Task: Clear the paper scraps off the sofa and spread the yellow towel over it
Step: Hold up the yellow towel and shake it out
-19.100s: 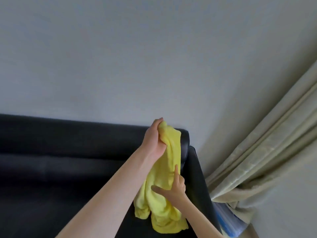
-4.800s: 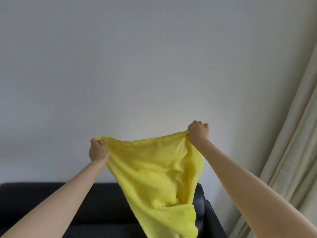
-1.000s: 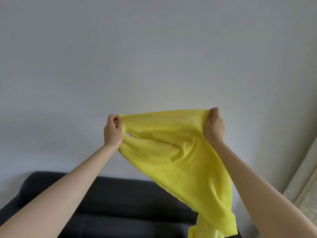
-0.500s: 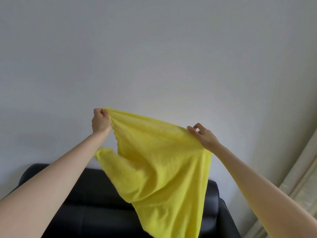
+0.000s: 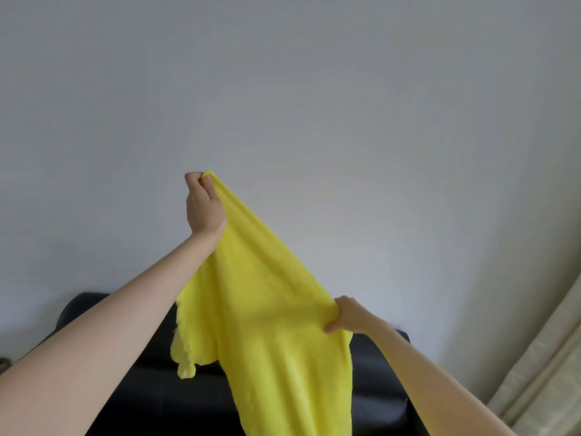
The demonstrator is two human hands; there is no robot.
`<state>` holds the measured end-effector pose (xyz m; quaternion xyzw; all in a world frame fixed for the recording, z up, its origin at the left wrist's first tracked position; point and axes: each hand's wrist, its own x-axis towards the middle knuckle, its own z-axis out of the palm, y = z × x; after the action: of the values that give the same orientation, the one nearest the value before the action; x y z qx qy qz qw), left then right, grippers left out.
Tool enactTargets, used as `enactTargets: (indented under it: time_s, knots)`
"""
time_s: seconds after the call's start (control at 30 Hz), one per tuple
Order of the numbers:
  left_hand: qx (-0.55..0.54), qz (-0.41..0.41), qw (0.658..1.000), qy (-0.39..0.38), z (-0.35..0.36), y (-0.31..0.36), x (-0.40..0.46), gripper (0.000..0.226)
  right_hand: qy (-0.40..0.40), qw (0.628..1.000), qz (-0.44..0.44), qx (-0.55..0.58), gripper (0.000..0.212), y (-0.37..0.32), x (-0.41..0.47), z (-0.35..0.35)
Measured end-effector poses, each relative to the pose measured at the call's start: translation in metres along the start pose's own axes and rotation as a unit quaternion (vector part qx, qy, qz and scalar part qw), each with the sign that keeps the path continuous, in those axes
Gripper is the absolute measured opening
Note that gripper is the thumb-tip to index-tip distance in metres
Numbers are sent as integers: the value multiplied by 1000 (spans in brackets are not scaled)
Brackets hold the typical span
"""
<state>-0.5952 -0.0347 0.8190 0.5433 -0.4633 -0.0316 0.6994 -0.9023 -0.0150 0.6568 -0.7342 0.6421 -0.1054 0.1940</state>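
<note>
The yellow towel (image 5: 276,325) hangs in the air in front of the black sofa (image 5: 377,382), held by both hands. My left hand (image 5: 202,206) grips one top corner, raised high against the wall. My right hand (image 5: 349,314) pinches the towel's edge lower and to the right. The cloth slopes down between them and its loose end drops past the bottom of the frame. Only the sofa's backrest and right arm show; the seat is hidden and no paper scraps are in view.
A plain grey wall (image 5: 283,89) fills the upper view. A beige curtain (image 5: 540,372) hangs at the lower right, close to the sofa's right arm.
My right hand has dropped lower and slid along the towel's edge, while my left hand stayed high. The towel now slopes steeply down to the right.
</note>
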Motion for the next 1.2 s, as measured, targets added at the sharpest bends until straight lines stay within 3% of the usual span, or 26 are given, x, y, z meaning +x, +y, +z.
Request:
enactTargets:
  time_s: [0.07,0.17,0.23,0.3,0.4,0.5,0.63,0.7,0.83,0.97,1.1,1.2]
  knots:
    - [-7,9,1000,-10,0,2,-4,25,-52,998,21,-14,31,8,-2,28]
    - [-7,22,1000,-19,-3,2,-9,25,-119,990,72,-7,59,23,-4,64]
    - [-5,22,1000,-20,-7,-1,-9,24,-136,985,98,51,53,33,-5,80]
    - [0,11,1000,-21,-12,-4,-6,24,-86,971,134,178,53,34,-2,81]
    - [31,-14,996,-77,-20,-12,-1,20,100,908,148,379,47,12,8,52]
    - [62,-20,974,-217,-19,-19,-6,31,203,890,29,408,35,-45,10,-5]
    - [104,-6,877,-470,-7,-12,-43,70,166,943,-158,240,38,-121,-5,-63]
    - [145,18,845,-514,1,-8,-58,87,141,947,-198,209,43,-137,-11,-83]
    - [129,37,836,-532,11,0,-64,77,104,949,-224,194,52,-140,-20,-104]
    - [115,75,835,-532,19,10,-66,21,82,952,-197,218,38,-124,-25,-103]
    - [164,175,886,-398,17,22,-69,11,52,945,-139,291,32,-91,-29,-89]
    - [193,247,902,-296,18,37,-76,15,-39,918,-124,374,40,-70,-28,-71]
